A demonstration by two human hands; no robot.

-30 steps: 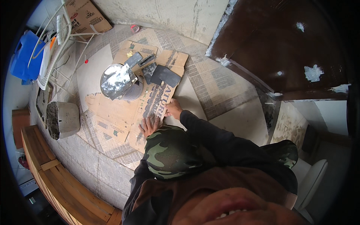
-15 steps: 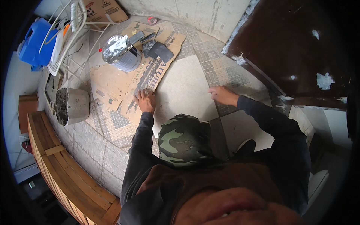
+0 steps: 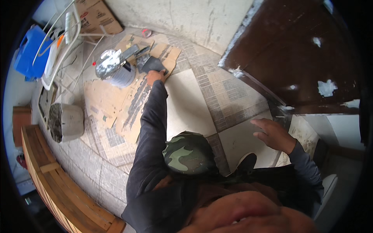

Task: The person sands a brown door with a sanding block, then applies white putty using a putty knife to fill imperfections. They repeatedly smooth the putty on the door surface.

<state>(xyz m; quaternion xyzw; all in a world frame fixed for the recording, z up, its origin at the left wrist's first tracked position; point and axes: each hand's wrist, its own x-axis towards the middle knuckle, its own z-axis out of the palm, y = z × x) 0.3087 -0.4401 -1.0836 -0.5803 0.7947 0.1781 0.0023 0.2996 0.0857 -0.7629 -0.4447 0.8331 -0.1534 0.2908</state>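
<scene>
My left hand [image 3: 155, 77] reaches forward over the cardboard, its fingers closed at the near edge of a dark grey flat sheet [image 3: 154, 65] that looks like sandpaper. Part of that edge is hidden under the fingers. Just left of it stands a paint can [image 3: 121, 76], its top smeared with silver and white. A flat, dark-bladed tool [image 3: 129, 51] lies across the can's rim, and a second dark, smeared piece [image 3: 142, 61] rests beside the sheet. My right hand [image 3: 274, 134] is off to the right above the floor tiles, empty, its fingers apart.
Flattened cardboard [image 3: 110, 97] lies under the can. At left are a bucket of grey mix [image 3: 73, 122], a wire-frame chair [image 3: 72, 29], a blue jug [image 3: 31, 54] and a wooden bench [image 3: 66, 174]. A brown panel with white patches [image 3: 287, 58] stands at right.
My left hand has moved forward from the cardboard's near edge to the dark sheet. My right hand has drawn back to the right, and its fingers have spread.
</scene>
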